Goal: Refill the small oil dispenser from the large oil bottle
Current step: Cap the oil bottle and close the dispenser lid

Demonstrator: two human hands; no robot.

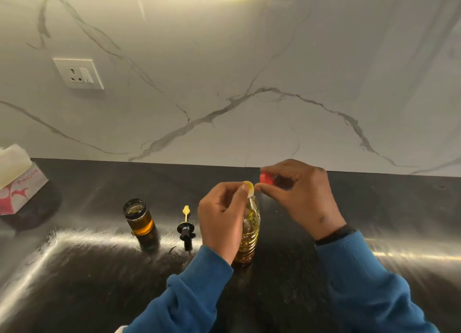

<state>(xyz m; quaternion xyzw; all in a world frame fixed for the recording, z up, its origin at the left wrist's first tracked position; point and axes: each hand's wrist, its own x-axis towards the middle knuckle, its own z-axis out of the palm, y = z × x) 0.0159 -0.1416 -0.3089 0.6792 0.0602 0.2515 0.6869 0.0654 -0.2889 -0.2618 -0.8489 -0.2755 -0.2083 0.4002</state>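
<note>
Large bottle: clear ribbed plastic bottle of yellow oil, upright on the dark polished stone bench, lower centre of the frame; its mouth appears uncovered, with a pale yellow seal or inner plug at the top
Left hand: at the bottle's neck, left of centre; its grip pinches the pale seal between thumb and forefinger; whether the seal is free of the mouth cannot be told
Right hand: right of the bottle top; its grip pinches a small red screw cap, held just above and beside the mouth, clear of the bench
Small dispenser: short dark glass jar with amber oil, upright on the bench, left of centre; mouth open; oil shows low in its body
Dispenser fitting: black pourer stopper with a yellow spout tip, standing on the bench between the jar and the bottle, apart from both
Other items: white and pink tissue box at the left edge; white wall socket on the marble-patterned backsplash, upper left
Step in hand: opening the large bottle, judged from cap off and seal gripped; no pouring yet
Next move calls for: setting cap and seal down; a firm hold on the bottle's body; a slow tilt over the jar's narrow mouth
Risk: the bottle looks thin-walled, so a squeeze could surge oil over the jar's rim
</note>
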